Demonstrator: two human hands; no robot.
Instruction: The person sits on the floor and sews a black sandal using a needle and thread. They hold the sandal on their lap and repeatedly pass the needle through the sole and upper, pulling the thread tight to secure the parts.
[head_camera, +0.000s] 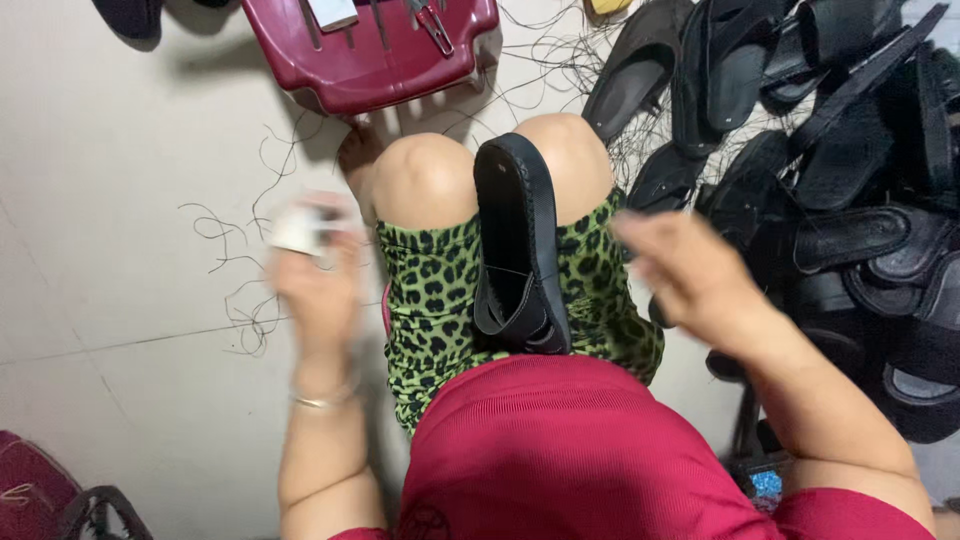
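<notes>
A black sandal (518, 250) lies sole-up between my knees, resting on my green leopard-print shorts. My left hand (318, 272) is blurred out to the left of my knee and is closed around a small white object (298, 230). My right hand (688, 268) is blurred to the right of the sandal, fingers loosely curled; whether it holds anything thin I cannot tell. A dark thread (505, 268) runs across the sandal.
A pile of black sandals (830, 180) fills the floor on the right. A dark red plastic tray (370, 45) with tools sits ahead of my knees. Loose black thread scraps (240, 290) lie on the pale floor to the left.
</notes>
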